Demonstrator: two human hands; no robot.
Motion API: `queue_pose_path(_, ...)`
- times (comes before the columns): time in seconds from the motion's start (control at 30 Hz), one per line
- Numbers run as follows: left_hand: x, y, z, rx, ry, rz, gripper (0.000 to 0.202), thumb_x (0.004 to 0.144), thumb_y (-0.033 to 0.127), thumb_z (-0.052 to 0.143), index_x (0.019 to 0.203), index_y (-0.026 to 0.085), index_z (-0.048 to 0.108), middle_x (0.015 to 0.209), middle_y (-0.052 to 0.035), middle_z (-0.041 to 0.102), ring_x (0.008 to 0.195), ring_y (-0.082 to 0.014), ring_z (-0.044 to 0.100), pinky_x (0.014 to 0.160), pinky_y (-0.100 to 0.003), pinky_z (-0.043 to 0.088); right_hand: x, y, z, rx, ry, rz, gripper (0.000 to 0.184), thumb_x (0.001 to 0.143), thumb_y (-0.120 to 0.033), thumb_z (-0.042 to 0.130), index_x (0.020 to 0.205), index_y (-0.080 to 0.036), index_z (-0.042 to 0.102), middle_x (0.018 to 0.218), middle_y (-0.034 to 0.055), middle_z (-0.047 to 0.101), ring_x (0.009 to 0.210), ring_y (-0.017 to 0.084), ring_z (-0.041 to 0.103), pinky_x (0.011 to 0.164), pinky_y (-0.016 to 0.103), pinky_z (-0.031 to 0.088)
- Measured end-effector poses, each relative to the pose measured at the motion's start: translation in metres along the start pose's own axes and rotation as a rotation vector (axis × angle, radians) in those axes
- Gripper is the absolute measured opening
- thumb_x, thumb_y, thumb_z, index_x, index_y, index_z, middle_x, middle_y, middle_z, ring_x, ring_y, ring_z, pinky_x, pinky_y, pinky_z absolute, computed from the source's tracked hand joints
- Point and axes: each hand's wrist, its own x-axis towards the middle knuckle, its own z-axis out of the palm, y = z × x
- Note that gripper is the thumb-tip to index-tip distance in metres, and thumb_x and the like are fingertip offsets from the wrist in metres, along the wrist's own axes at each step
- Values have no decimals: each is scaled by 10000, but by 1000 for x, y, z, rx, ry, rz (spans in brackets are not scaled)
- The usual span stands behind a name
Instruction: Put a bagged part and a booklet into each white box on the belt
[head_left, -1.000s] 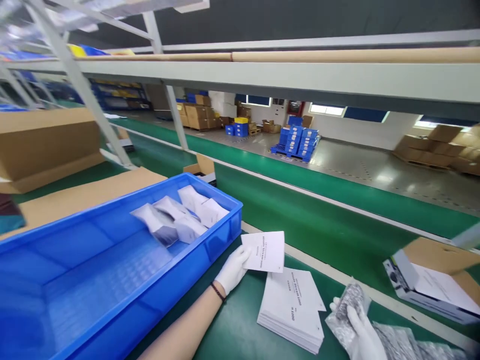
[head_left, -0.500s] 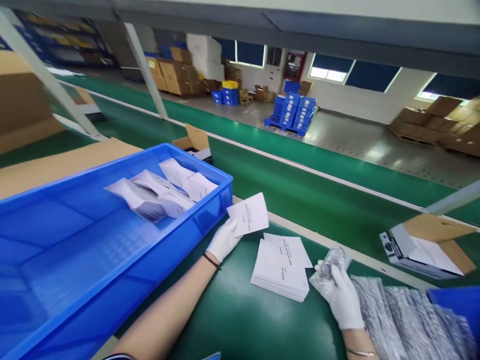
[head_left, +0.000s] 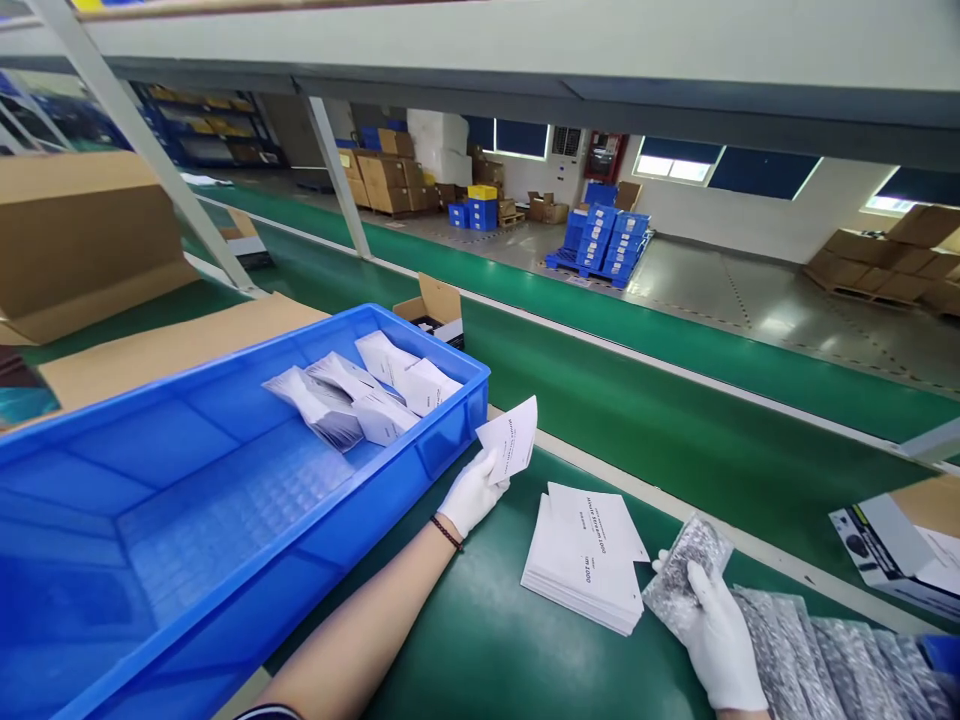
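My left hand (head_left: 471,494), in a white glove, is closed on a white printed leaflet (head_left: 511,441), held tilted just beside the right end of the big blue crate (head_left: 225,600). My right hand (head_left: 712,630), also gloved, grips a silvery patterned bag (head_left: 686,565) at the near right. Between the hands lies a stack of white leaflets (head_left: 589,560) on the green table (head_left: 480,650). Several white-and-grey packed bags (head_left: 360,395) lie at the far end inside the crate.
More silvery bags (head_left: 832,660) are spread at the bottom right. An open printed carton (head_left: 900,540) sits at the right edge, a small open carton (head_left: 435,310) behind the crate, flat cardboard (head_left: 165,350) to the left. A green conveyor (head_left: 637,420) runs beyond; a metal frame post (head_left: 337,180) rises behind.
The leaflet in my left hand has tipped from nearly flat to a steeper, edge-up tilt near the crate corner. My right hand has kept hold of the silvery bag.
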Motion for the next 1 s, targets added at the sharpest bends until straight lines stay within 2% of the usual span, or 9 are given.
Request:
queue_pose_path(0.1, 0, -1, -2, 3, -12, 4, 289, 929, 125, 510, 1202, 168, 595, 1130, -111, 657, 757, -116, 647, 481, -160, 432, 0, 1, -1, 23, -9, 48, 788, 681, -539, 787, 1328, -173, 525, 1201, 116, 652, 1166, 306, 585, 922, 382, 547)
queue_pose_path(0.2, 1, -2, -4, 15, -17, 0, 330, 926, 131, 512, 1250, 159, 569, 1166, -124, 651, 816, -142, 668, 512, -181, 475, -2, 0, 1, 24, 10, 46, 852, 690, -542, 774, 1397, -182, 464, 1201, 116, 653, 1156, 321, 590, 874, 395, 573)
queue_pose_path(0.37, 0, -2, -4, -4, -3, 0, 420, 922, 127, 498, 1338, 180, 509, 1191, -117, 650, 963, -200, 674, 688, -267, 572, -4, -1, 6, 22, 12, 51, 882, 701, -566, 753, 1425, -190, 418, 1202, 112, 653, 1159, 321, 588, 835, 389, 589)
queue_pose_path(0.57, -2, -2, -3, 50, -10, -2, 359, 936, 160, 508, 1293, 172, 547, 1146, -109, 666, 859, -170, 686, 519, -195, 502, -5, -4, 8, 67, 34, 85, 900, 657, -536, 790, 1406, -175, 446, 1182, 119, 661, 1149, 313, 595, 804, 346, 595)
queue_pose_path(0.77, -4, 0, -1, 50, -14, 17, 305, 948, 151, 490, 1236, 189, 581, 1111, -94, 672, 839, -150, 678, 558, -192, 519, -13, -10, 14, 25, 30, 45, 866, 689, -548, 759, 1400, -160, 452, 1181, 136, 658, 1145, 342, 594, 887, 438, 569)
queue_pose_path(0.83, -4, 0, -1, 32, -22, 13, 314, 951, 141, 475, 1243, 197, 579, 1148, -93, 661, 881, -156, 678, 612, -207, 543, -13, -9, 15, 42, 30, 48, 862, 686, -536, 763, 1394, -154, 453, 1184, 142, 654, 1152, 346, 588, 905, 453, 559)
queue_pose_path(0.9, -3, 0, -2, 14, -44, 21, 342, 953, 122, 457, 1268, 193, 570, 1205, -97, 640, 963, -168, 668, 744, -247, 569, -12, -8, 13, 68, 27, 61, 848, 684, -522, 768, 1385, -158, 460, 1189, 148, 650, 1161, 353, 581, 912, 474, 551)
queue_pose_path(1.0, 0, -1, -6, 14, -93, 36, 383, 950, 111, 461, 1316, 182, 548, 1270, -107, 607, 1042, -173, 646, 866, -265, 552, -8, -6, 10, 104, 19, 83, 841, 672, -508, 783, 1378, -180, 466, 1206, 148, 642, 1180, 361, 566, 895, 488, 554)
